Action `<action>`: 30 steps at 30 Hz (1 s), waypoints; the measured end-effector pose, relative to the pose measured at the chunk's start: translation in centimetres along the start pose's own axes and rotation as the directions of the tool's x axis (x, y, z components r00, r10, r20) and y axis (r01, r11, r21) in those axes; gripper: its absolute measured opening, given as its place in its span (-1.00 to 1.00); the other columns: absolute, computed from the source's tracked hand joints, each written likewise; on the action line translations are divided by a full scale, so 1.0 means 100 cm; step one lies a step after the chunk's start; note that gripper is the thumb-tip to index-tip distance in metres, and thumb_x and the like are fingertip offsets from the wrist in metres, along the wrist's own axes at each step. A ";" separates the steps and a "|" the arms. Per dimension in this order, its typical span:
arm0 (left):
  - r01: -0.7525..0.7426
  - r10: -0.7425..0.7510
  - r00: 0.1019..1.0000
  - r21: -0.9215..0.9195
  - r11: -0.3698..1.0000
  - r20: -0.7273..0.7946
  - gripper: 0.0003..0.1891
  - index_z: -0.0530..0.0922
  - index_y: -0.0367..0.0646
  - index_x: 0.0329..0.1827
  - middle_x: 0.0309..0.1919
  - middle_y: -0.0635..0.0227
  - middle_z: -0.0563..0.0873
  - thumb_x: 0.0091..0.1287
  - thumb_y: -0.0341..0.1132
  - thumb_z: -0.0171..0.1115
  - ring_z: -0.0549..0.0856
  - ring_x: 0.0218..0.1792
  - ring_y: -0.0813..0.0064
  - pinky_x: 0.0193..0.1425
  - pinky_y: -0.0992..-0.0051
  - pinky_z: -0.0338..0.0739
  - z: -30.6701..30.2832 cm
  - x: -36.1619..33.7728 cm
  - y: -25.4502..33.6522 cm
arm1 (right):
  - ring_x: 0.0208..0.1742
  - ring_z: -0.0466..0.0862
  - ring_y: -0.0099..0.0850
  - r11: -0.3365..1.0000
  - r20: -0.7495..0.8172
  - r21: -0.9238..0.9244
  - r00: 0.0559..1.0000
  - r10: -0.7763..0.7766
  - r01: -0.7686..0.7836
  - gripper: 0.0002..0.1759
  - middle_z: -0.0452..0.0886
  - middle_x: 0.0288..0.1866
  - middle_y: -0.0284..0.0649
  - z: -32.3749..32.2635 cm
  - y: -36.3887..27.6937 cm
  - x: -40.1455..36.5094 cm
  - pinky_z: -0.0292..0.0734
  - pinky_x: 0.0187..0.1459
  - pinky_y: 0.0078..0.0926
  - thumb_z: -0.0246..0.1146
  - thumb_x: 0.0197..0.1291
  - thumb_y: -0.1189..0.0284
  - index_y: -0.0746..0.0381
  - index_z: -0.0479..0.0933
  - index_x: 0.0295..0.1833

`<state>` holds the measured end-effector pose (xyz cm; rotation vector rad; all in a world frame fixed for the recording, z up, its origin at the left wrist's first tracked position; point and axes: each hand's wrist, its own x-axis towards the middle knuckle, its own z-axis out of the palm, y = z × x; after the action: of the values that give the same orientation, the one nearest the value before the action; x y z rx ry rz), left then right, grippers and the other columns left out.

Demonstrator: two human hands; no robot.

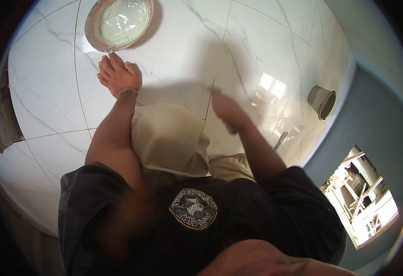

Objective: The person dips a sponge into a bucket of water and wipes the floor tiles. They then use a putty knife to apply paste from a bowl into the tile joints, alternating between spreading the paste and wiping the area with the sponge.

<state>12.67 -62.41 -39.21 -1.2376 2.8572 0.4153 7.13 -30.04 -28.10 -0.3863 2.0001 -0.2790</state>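
My left hand (118, 76), with a bracelet at the wrist, lies on the marbled tile floor with its fingers spread. Just beyond its fingertips stands a round orange-rimmed tub (91, 28) holding a glossy pale paste (124, 22). Held lower and nearer my body, my right hand (227, 112) is blurred by motion. Its fingers look curled, and small dark ends show at its top and lower edge, too smeared to name. My bent knee (169, 138) in beige trousers is between the two arms.
A grey-smeared bucket (316, 102) is near the wall at the right. Close to my right forearm, a narrow metallic tool (281, 139) lies on the floor. The grey-green wall (371, 119) has an opening (362, 198) with timber outside. A brownish object (9, 112) borders the tiles at left.
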 end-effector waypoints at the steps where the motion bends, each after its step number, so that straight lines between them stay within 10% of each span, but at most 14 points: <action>1: -0.005 0.005 1.000 0.003 1.000 0.003 -0.25 0.05 -0.07 0.63 0.59 0.09 0.07 0.38 -0.04 -0.07 -0.05 0.63 0.06 0.65 -0.10 -0.28 0.001 0.000 -0.001 | -0.17 0.69 -0.08 0.998 -0.012 -0.058 1.000 0.012 -0.013 -0.64 0.63 -0.16 0.10 0.032 0.005 -0.009 0.65 -0.08 -0.21 0.01 0.40 0.39 0.44 0.47 0.12; 2: -0.008 0.008 1.000 0.003 1.000 -0.008 -0.25 0.05 -0.07 0.63 0.59 0.09 0.07 0.38 -0.04 -0.07 -0.05 0.63 0.06 0.65 -0.10 -0.27 0.002 0.000 -0.001 | -0.17 0.69 -0.08 0.999 -0.013 -0.050 1.000 0.017 -0.017 -0.64 0.63 -0.16 0.10 0.027 -0.013 -0.024 0.65 -0.08 -0.21 0.01 0.40 0.39 0.44 0.47 0.12; 4: -0.023 0.023 1.000 0.005 1.000 -0.012 -0.25 0.05 -0.07 0.63 0.59 0.09 0.08 0.37 -0.04 -0.07 -0.05 0.63 0.06 0.65 -0.09 -0.27 0.002 0.000 -0.002 | -0.33 0.67 -0.27 0.742 0.299 0.432 0.858 0.418 -0.512 -0.54 0.61 -0.25 0.00 -0.002 -0.057 -0.051 0.66 -0.20 -0.28 -0.08 0.51 0.34 0.37 0.36 0.37; 6: -0.010 0.010 1.000 -0.015 1.000 -0.014 -0.26 0.06 -0.07 0.62 0.58 0.09 0.08 0.38 -0.03 -0.08 -0.04 0.62 0.06 0.64 -0.10 -0.26 0.000 0.000 0.000 | -0.41 0.63 -0.40 0.599 0.306 0.614 0.855 0.419 -0.514 -0.45 0.60 -0.26 -0.10 0.014 -0.042 -0.051 0.65 -0.27 -0.34 -0.12 0.54 0.27 0.30 0.25 0.51; 8: -0.033 0.033 0.999 -0.004 0.999 -0.019 -0.26 0.06 -0.07 0.61 0.58 0.08 0.08 0.38 -0.03 -0.08 -0.04 0.62 0.06 0.64 -0.10 -0.25 0.002 -0.001 -0.001 | -0.46 0.55 -0.45 0.449 -0.034 0.868 0.876 0.481 -0.213 -0.46 0.60 -0.36 -0.20 0.026 -0.040 -0.047 0.59 -0.30 -0.43 -0.12 0.59 0.12 0.22 0.34 0.45; 15: -0.036 0.036 0.998 -0.002 0.999 -0.053 -0.27 0.07 -0.06 0.61 0.57 0.05 0.10 0.39 -0.03 -0.08 -0.03 0.62 0.05 0.63 -0.12 -0.23 0.005 -0.001 -0.001 | -0.38 0.61 -0.44 0.235 0.099 0.953 0.931 0.350 -0.190 -0.37 0.62 -0.18 -0.18 0.023 -0.036 -0.048 0.61 -0.29 -0.40 -0.10 0.60 0.05 0.32 0.26 0.49; 17: -0.036 0.036 0.998 0.004 0.999 -0.052 -0.27 0.07 -0.07 0.61 0.57 0.04 0.10 0.39 -0.03 -0.09 -0.03 0.62 0.05 0.63 -0.12 -0.23 0.004 -0.002 0.000 | -0.36 0.61 -0.45 -0.068 0.252 0.968 0.924 0.286 -0.243 -0.39 0.61 -0.17 -0.22 0.018 -0.024 -0.049 0.62 -0.29 -0.39 -0.10 0.59 0.02 0.27 0.28 0.46; 30: -0.077 0.077 0.985 0.003 0.997 -0.151 -0.30 0.16 -0.08 0.58 0.57 0.08 0.17 0.39 -0.01 -0.10 0.02 0.62 0.10 0.63 -0.07 -0.21 0.017 -0.003 -0.009 | -0.07 0.63 -0.34 0.134 0.211 0.972 0.970 -0.118 -0.195 -0.37 0.59 0.00 -0.19 0.007 0.070 -0.088 0.65 -0.05 -0.27 0.10 0.53 0.29 0.10 0.13 0.62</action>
<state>13.34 -62.39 -41.04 -1.2125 3.0404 0.3396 10.41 -20.21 -23.65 0.5296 1.1300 -1.3988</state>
